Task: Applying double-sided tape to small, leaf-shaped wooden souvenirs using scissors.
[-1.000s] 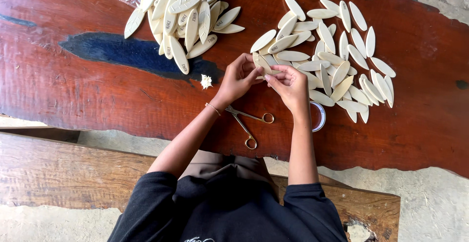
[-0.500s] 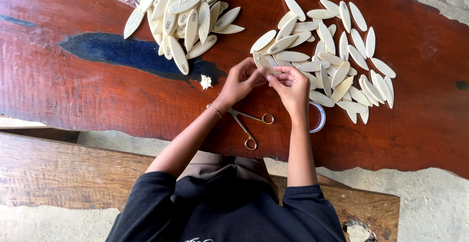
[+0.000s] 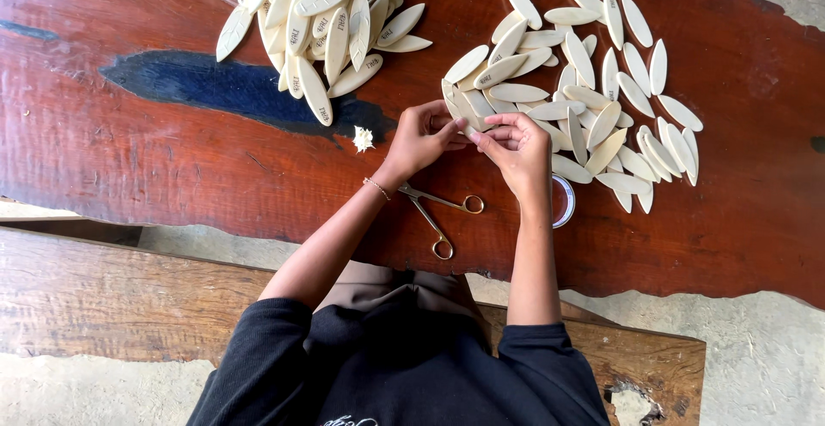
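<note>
The left hand (image 3: 423, 138) and right hand (image 3: 516, 147) meet fingertip to fingertip just above the scissors (image 3: 440, 213), pinching one pale leaf-shaped piece (image 3: 457, 110) between them; the fingers of both hands are closed narrowly on its lower end. The piece is flat, smooth, cream-coloured and pointed at both ends. It overlaps the near edge of the right-hand pile (image 3: 593, 99) of identical pieces, beyond the scissors. The table (image 3: 129, 151) is glossy red-brown wood with a dark blue inlay. Compared with the earlier frame, the hands remain in the same place, with the grip unchanged.
</note>
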